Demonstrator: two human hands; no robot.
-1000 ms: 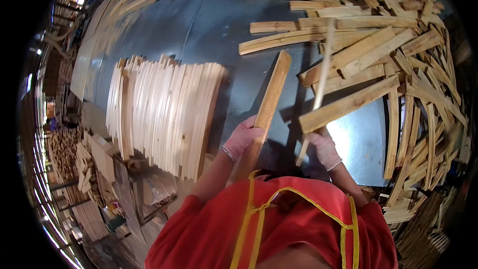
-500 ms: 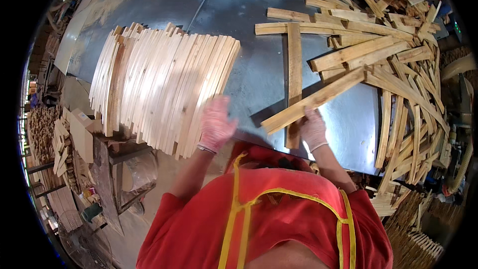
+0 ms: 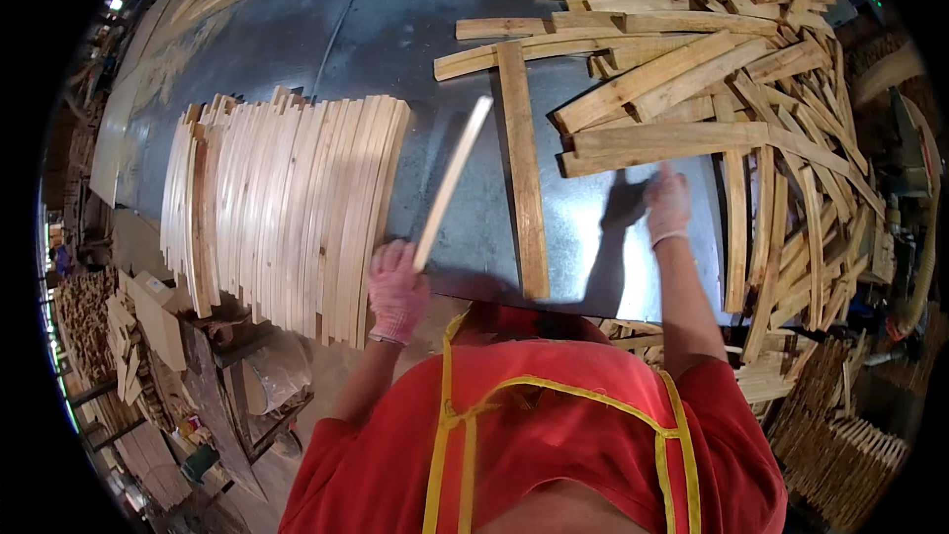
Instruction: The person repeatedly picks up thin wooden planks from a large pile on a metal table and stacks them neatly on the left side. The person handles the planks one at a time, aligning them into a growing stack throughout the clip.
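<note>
My left hand [image 3: 398,292], in a pinkish work glove, is closed around the near end of a pale, thin wood strip [image 3: 455,183] that tilts up and away over the table. Just left of it lies a row of similar pale strips [image 3: 297,208], packed side by side. My gloved right hand [image 3: 668,206] is at the near edge of a rough board [image 3: 682,138] on the right; its fingers are blurred, and whether they grip the board I cannot tell. Between my hands another rough board [image 3: 522,178] lies lengthwise on the metal table [image 3: 445,124].
A loose heap of rough boards [image 3: 791,119] covers the table's right side and far right corner. Left below the table stand a cardboard box [image 3: 153,316] and a wooden stand [image 3: 222,405]. More stacked wood [image 3: 820,415] is at the lower right.
My left hand now holds a thin strip, where it was bare of one before. My right hand has moved right and away; the board it held slantwise now lies nearly crosswise by the heap.
</note>
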